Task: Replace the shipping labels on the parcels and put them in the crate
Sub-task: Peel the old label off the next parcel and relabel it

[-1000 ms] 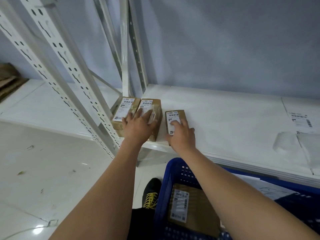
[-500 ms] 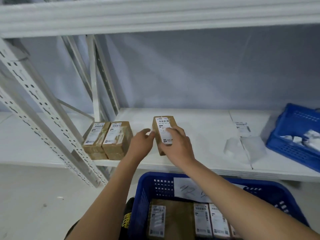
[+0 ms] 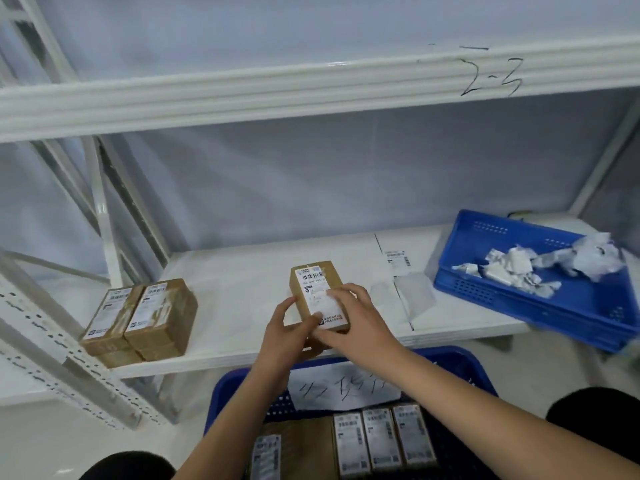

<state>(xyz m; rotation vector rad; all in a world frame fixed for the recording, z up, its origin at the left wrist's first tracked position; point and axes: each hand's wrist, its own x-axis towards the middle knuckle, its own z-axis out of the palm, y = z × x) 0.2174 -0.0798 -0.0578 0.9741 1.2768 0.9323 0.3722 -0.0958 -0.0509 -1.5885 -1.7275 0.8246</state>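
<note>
Head view: both hands hold one parcel [image 3: 318,299] at the shelf's [image 3: 242,292] front edge, its long axis running away from the person. The left hand [image 3: 285,332] grips the near left side; the right hand [image 3: 349,318] lies over its label [image 3: 317,292], fingers curled (likely picking at it). The crate [image 3: 460,362] waits just below.

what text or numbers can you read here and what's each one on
"2-3": handwritten on the upper shelf beam.
Handwritten characters on the paper sign in the crate: not legible.
Label on the held parcel: barcode and digits, too blurred.
Labels on the two parcels at left, the crate's parcels and the loose label: too small.
</note>
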